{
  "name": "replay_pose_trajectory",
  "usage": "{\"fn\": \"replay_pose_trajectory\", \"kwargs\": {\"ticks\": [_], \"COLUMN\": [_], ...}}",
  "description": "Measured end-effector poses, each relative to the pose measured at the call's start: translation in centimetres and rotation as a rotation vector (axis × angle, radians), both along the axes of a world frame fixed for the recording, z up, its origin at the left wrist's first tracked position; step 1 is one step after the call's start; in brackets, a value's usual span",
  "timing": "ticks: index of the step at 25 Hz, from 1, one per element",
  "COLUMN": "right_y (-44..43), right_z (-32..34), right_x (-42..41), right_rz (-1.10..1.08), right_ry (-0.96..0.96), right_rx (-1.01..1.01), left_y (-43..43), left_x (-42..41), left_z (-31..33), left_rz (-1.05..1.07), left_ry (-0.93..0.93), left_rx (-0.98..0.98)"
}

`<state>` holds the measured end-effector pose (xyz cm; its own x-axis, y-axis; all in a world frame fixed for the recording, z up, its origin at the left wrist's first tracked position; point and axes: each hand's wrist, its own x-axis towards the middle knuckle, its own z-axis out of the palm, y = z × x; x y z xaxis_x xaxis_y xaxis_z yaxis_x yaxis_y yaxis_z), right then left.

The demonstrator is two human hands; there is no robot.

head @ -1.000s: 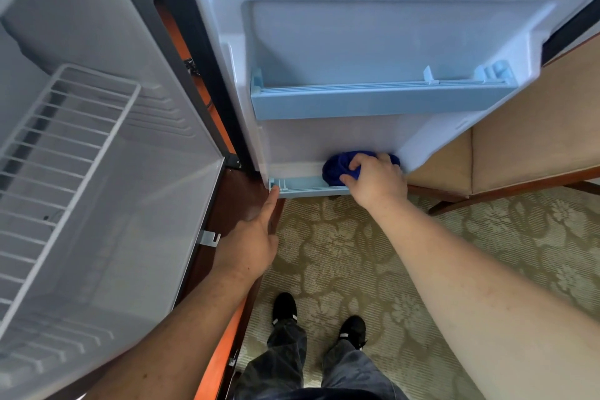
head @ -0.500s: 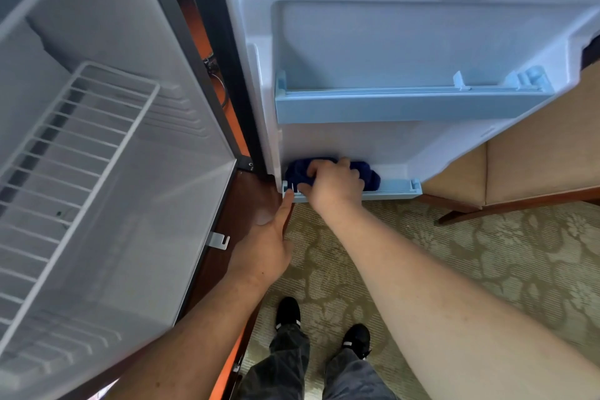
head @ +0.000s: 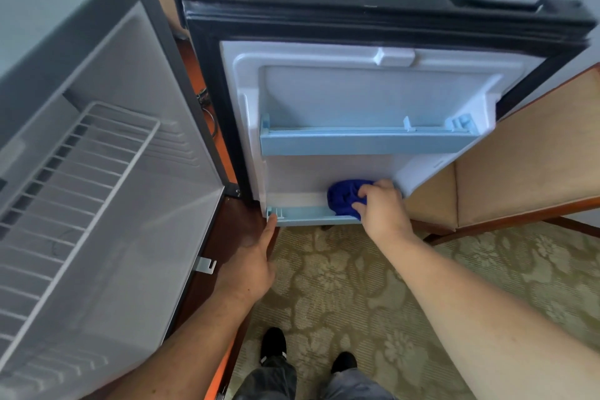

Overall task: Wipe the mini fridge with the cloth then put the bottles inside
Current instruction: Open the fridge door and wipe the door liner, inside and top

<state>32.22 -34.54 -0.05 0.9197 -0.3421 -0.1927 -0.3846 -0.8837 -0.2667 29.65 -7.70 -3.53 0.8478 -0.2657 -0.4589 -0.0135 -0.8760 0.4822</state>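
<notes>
The mini fridge stands open at the left, its white inside bare except for a wire shelf. Its door is swung wide ahead of me, with two pale blue door shelves. My right hand grips a bunched blue cloth at the right end of the lower door shelf. My left hand reaches up with straight fingers, and its fingertips touch the lower left corner of the door. No bottles are in view.
The upper door shelf holds nothing. A wooden chair with a tan seat stands right behind the door. A dark wood cabinet edge runs beside the fridge. Patterned carpet and my two shoes are below.
My right hand has slid the blue cloth from the left end of the lower door shelf to its right end. The view has tilted up, showing the door's top edge. My left hand stays at the corner.
</notes>
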Motion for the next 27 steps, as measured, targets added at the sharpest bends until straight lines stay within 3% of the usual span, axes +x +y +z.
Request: {"fn": "replay_pose_trajectory", "kwargs": {"ticks": [4,7,15,19,23,27], "right_y": [0.2,0.6,6.2,12.1,18.3,24.2], "right_z": [1.3,2.5,3.4,3.9,2.8,0.9], "right_x": [-1.3,-1.2,-4.0,-5.0,-5.4,-4.4], "right_rz": [-0.038,-0.026,0.097,0.248,0.434,0.544], "right_ry": [-0.222,-0.338,-0.225,-0.178,-0.192,-0.195], "right_rx": [0.192,0.341,0.782,0.920,0.809,0.626], "left_y": [-0.2,-0.9,-3.4,-0.4,3.8,8.2], "left_x": [0.3,0.4,-6.4,-9.2,-10.1,-10.1], "left_z": [-0.5,-0.6,4.3,6.7,5.8,4.0], "left_rz": [0.018,0.143,0.808,0.911,1.064,1.115], "left_ry": [0.044,0.102,0.222,0.168,0.129,0.060], "left_rx": [-0.040,-0.130,-0.759,-0.866,-0.909,-0.769]}}
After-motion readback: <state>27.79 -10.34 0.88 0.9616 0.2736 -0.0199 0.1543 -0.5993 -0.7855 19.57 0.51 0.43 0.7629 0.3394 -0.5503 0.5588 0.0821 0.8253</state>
